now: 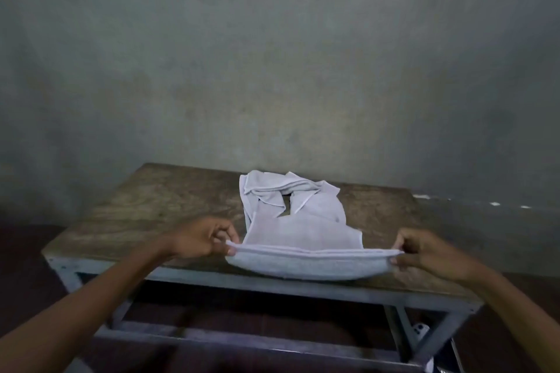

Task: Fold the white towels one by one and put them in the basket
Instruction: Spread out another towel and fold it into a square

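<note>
Wooden table [121, 215], white towel [306, 265] doubled and taut, ends pinched by left hand [200, 239], right hand [424, 248].

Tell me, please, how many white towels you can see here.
2 at least: one folded towel pinched between the left hand and right hand at the wooden table's near edge; the crumpled heap behind it may hold more than one.
</note>
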A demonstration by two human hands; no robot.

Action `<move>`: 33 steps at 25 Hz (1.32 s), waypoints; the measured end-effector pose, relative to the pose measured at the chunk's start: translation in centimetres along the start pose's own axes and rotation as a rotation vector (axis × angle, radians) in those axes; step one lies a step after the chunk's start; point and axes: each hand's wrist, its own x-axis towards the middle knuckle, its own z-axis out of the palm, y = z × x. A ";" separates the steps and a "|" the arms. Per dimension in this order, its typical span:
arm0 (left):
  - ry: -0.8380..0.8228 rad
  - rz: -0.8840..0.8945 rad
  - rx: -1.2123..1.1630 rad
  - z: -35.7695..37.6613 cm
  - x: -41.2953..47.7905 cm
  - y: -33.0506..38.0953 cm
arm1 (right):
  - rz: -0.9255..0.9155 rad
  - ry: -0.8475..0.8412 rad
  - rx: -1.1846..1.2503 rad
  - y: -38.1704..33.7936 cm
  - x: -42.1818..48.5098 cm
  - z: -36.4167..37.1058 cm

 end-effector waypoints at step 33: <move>0.331 0.008 0.129 -1.1 13.6 -3.3 | 0.183 0.107 -0.159 5.7 13.0 1.4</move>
